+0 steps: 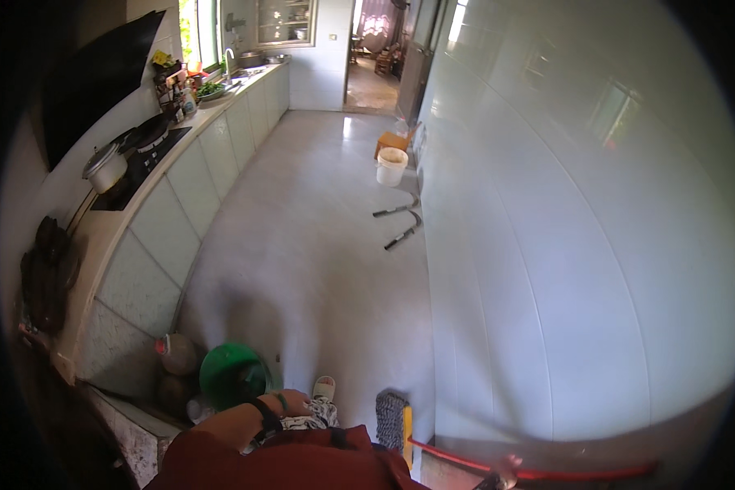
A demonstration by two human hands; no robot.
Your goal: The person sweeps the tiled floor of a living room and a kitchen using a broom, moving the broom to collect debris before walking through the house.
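My right hand (508,471) is wrapped round the red pole of a mop at the lower right edge, a little blurred. The mop's head (394,415), grey and shaggy with a yellow back, is on the floor beside the wall. At the lower middle, my left hand (296,403) is over my patterned trousers, with a dark band and a green bracelet at the wrist. Its fingers cannot be made out. Just left of it stands a green bucket (224,366), its inside in shadow. My slippered foot (325,387) shows ahead of the trousers.
Two sickles (402,237) lie on the floor by the right wall, before a white bucket (392,166) and a small orange stool (394,140). A counter (208,124) with a stove and pot (104,167) runs along the left. Large bottles (178,354) stand beside the green bucket.
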